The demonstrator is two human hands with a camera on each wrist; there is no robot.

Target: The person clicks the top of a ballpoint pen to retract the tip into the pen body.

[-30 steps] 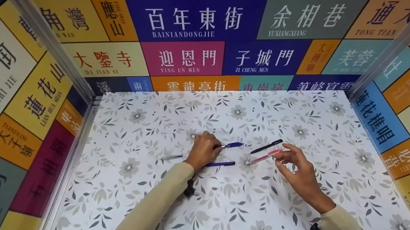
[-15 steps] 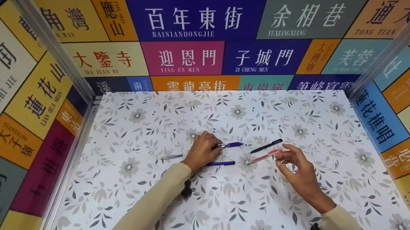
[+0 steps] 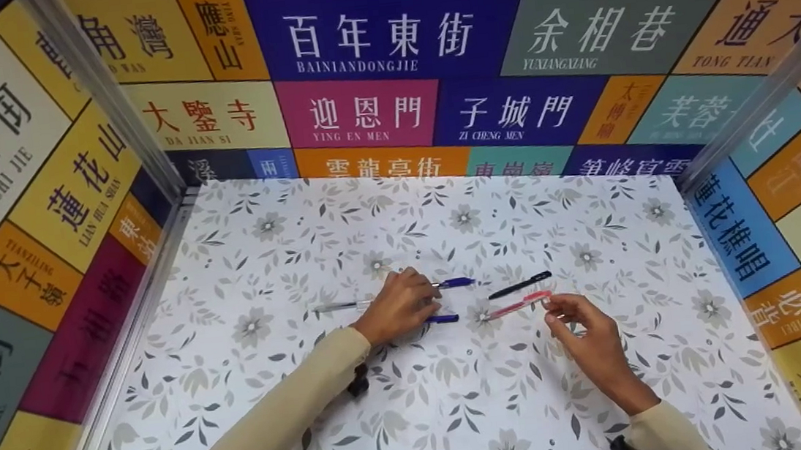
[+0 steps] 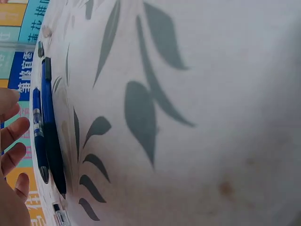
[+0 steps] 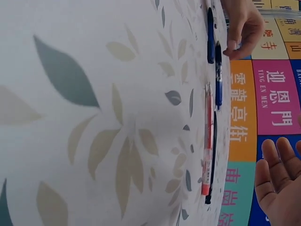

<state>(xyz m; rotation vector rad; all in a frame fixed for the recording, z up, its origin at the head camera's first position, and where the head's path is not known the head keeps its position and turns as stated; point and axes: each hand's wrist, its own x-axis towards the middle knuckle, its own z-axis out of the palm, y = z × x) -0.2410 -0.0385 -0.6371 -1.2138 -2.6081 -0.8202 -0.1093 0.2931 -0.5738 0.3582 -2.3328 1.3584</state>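
Observation:
My left hand [image 3: 399, 306] is above two blue pens, its fingers loosely bent. The farther blue pen [image 3: 457, 282] and the nearer blue pen [image 3: 445, 318] stick out to its right, partly covered by the hand. In the left wrist view, the fingers [image 4: 15, 157] hang apart from both pens. A clear-barrelled pen [image 3: 338, 307] lies to the hand's left. My right hand [image 3: 591, 331] is beside the right end of a red pen [image 3: 515, 306], with a black pen [image 3: 520, 285] just behind it. The right wrist view shows its fingers [image 5: 281, 160] relaxed and holding nothing.
A white cloth with grey leaves and flowers [image 3: 505, 391] covers the table. Panels with printed place names [image 3: 382, 32] wall in the back and both sides, with metal posts [image 3: 112, 91] at the corners.
My left hand has shifted slightly toward me, from the farther blue pen over more of the nearer one. My right hand's fingertips have lowered a little beside the red pen. The pens stay nearly in place.

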